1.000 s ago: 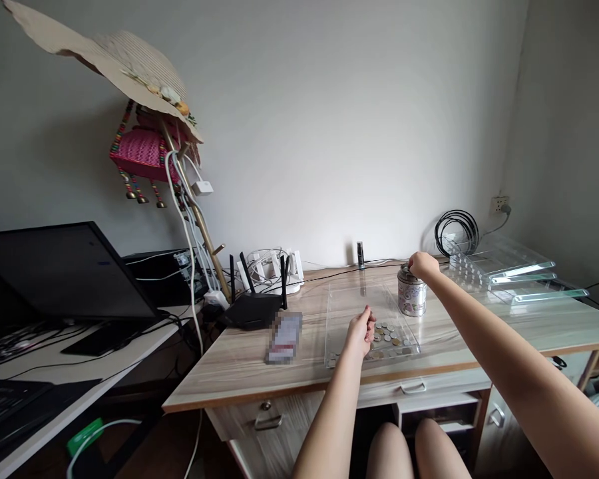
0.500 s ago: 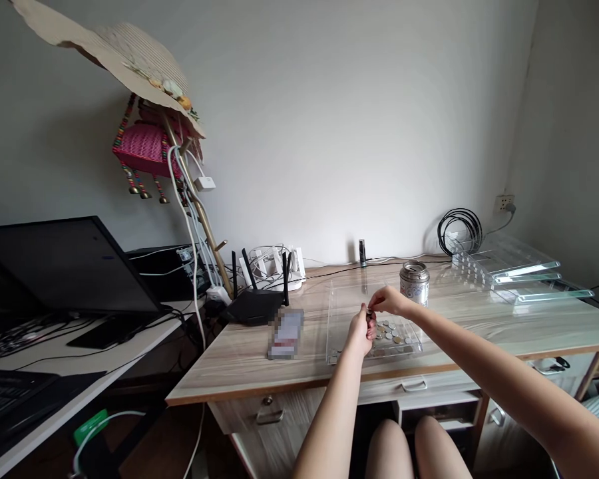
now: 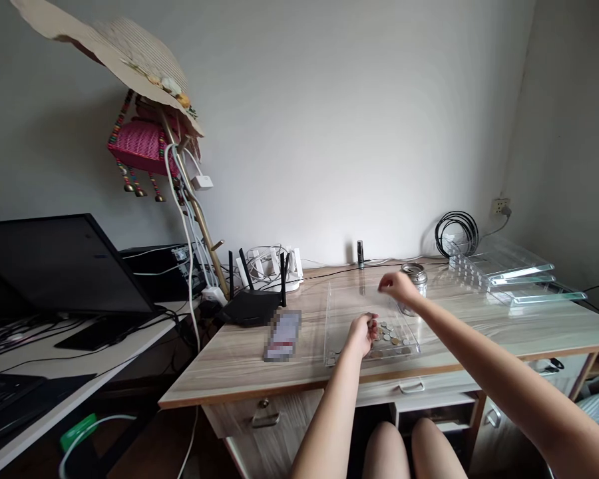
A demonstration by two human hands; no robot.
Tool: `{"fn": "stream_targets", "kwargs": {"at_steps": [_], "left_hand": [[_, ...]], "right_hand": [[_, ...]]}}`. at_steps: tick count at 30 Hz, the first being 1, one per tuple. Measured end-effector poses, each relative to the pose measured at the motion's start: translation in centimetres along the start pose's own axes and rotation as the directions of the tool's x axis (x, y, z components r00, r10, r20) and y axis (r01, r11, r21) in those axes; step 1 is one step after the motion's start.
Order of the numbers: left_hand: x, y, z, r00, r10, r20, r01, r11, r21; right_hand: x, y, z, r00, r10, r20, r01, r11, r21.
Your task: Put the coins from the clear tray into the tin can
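A clear plastic tray (image 3: 342,303) lies on the wooden desk (image 3: 239,362) with several coins (image 3: 392,334) at its near right. My left hand (image 3: 362,332) hovers at the tray's near edge, beside the coins, with its fingers curled closed on something I cannot make out. My right hand (image 3: 397,286) is raised above the tray, its fingers pinched together, just left of a small patterned tin (image 3: 415,279) with a metal lid. Whether a coin sits in the pinch is too small to tell.
A black router (image 3: 252,306) and a small blurred packet (image 3: 283,336) lie left of the tray. Stacked clear trays (image 3: 514,273) and a coiled black cable (image 3: 456,233) sit at the desk's right. A dark monitor (image 3: 60,266) stands on the left table. A stand with a hat (image 3: 110,50) leans behind.
My right hand went from the tin's top down to my left hand over the tray, then lifted back toward the tin. My left hand stayed by the coins.
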State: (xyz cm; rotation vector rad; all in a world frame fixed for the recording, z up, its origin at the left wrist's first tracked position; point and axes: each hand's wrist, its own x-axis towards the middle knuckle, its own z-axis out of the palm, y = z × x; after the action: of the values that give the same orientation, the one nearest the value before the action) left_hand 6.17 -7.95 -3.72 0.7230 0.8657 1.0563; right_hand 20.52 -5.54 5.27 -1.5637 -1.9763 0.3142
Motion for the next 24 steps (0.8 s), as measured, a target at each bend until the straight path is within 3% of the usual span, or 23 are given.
{"fn": "stream_targets", "kwargs": {"at_steps": [2,3,5,10,12,14,15,16,17,20,24], "left_hand": [[-0.1,-0.1,0.0,1.000,0.018,0.001,-0.018,1.000,0.015],[-0.1,-0.1,0.0,1.000,0.027,0.004,-0.027,0.999,0.024],[-0.2,-0.1,0.0,0.999,0.045,0.009,-0.045,0.998,0.036],[-0.4,0.2,-0.1,0.997,0.072,0.040,-0.074,0.997,0.034],[-0.4,0.2,-0.2,0.995,0.077,0.069,-0.077,0.997,0.004],[-0.4,0.3,-0.2,0.993,0.069,0.099,-0.065,0.997,-0.044],[-0.3,0.3,-0.2,0.993,0.059,0.104,-0.052,0.996,-0.072],[-0.2,0.3,-0.2,0.994,0.047,0.100,-0.038,0.994,-0.098],[-0.2,0.3,-0.2,0.996,0.039,0.085,-0.028,0.992,-0.121],[-0.1,0.4,-0.3,0.999,0.025,0.042,-0.017,0.987,-0.162],[-0.2,0.7,-0.2,0.998,0.006,0.064,0.005,0.984,-0.179]], "right_hand": [[1.5,1.2,-2.7,0.982,0.114,-0.150,-0.129,0.988,-0.090],[2.2,1.9,-3.9,0.951,0.213,-0.224,-0.255,0.950,-0.179],[3.3,3.3,-5.7,0.911,0.306,-0.275,-0.375,0.892,-0.251],[3.5,4.2,-6.5,0.906,0.323,-0.272,-0.400,0.863,-0.308],[2.5,3.3,-5.5,0.913,0.246,-0.325,-0.352,0.878,-0.325],[1.0,1.9,-3.4,0.951,0.090,-0.297,-0.193,0.920,-0.342],[0.2,1.1,-2.2,0.968,-0.014,-0.249,-0.075,0.937,-0.342],[-0.7,0.3,-0.8,0.989,-0.104,-0.104,0.067,0.948,-0.313],[-1.4,-0.3,0.6,0.982,-0.189,0.016,0.187,0.945,-0.269],[-3.1,-1.6,3.9,0.963,-0.245,0.109,0.266,0.928,-0.260],[-3.7,-1.9,5.2,0.967,-0.239,0.091,0.255,0.923,-0.287]]}}
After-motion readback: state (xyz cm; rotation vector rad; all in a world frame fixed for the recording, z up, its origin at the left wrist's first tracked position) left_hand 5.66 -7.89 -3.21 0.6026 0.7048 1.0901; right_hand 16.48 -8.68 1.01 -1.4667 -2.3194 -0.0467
